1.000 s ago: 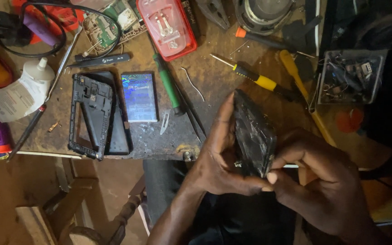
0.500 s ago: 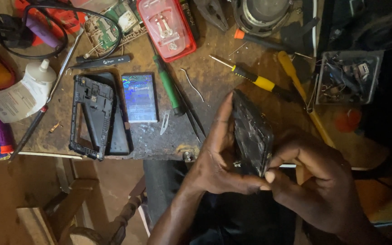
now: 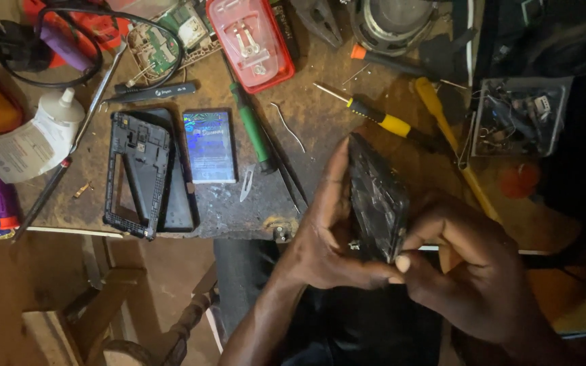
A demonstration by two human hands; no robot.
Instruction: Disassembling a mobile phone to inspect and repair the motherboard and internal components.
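Phone (image 3: 376, 198), black and scuffed, was held on edge between both hands just past the front edge of the surface (image 3: 320, 129), above the person's lap. The left hand (image 3: 323, 237) clasped its near side, fingers stretched up along the edge and thumb under the lower corner; the right hand (image 3: 473, 271) pinched that same lower corner between thumb and forefinger, so each grip was closed on the phone. Judged from that hold, prying at the corner would go best with the left hand bracing the body steady and the right working in small, even pulls rather than one hard twist, since the casing looked thin and worn. Around it lay a stripped phone frame (image 3: 145, 173) and a blue battery (image 3: 209, 146), side by side and well apart from the hands. A green-handled screwdriver (image 3: 252, 129) and a yellow-handled screwdriver (image 3: 374, 118) lay nearer, with a red plastic case (image 3: 251, 41), a white glue bottle (image 3: 32, 139) and a clear tray of small parts (image 3: 517, 115) farther off. Nothing lay between the hands and the phone, though the crowded tools left little free room to set it down.
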